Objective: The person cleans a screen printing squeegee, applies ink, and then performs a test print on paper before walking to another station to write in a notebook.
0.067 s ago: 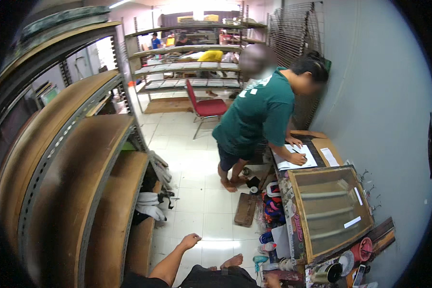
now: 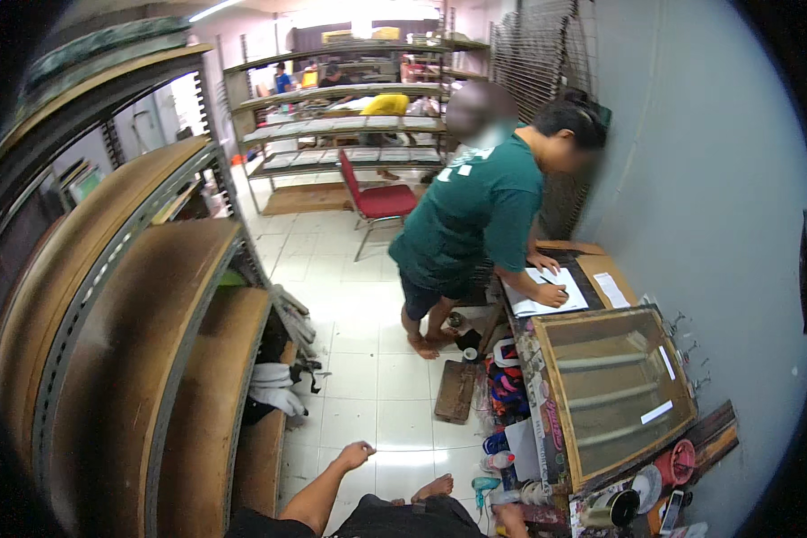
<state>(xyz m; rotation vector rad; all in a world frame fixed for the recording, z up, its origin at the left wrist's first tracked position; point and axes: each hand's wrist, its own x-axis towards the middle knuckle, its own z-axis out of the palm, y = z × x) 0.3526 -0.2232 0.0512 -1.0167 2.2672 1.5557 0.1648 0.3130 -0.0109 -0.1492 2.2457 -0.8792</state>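
A teal tool (image 2: 485, 484) is sitting near the right hand (image 2: 511, 517), by a bottle (image 2: 496, 463). The left hand (image 2: 357, 455) is hanging over the floor (image 2: 405, 423) — I can't tell if either hand's fingers are pinching. Ahead, a board (image 2: 455, 392) and a person (image 2: 471, 215) are blocking the way.

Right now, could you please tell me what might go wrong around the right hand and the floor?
The right hand is close to the turquoise object and might knock it. The phone sits near the round tin amid clutter, so a bump could disturb both. The brown board on the floor might trip the barefoot co-worker on stepping back.
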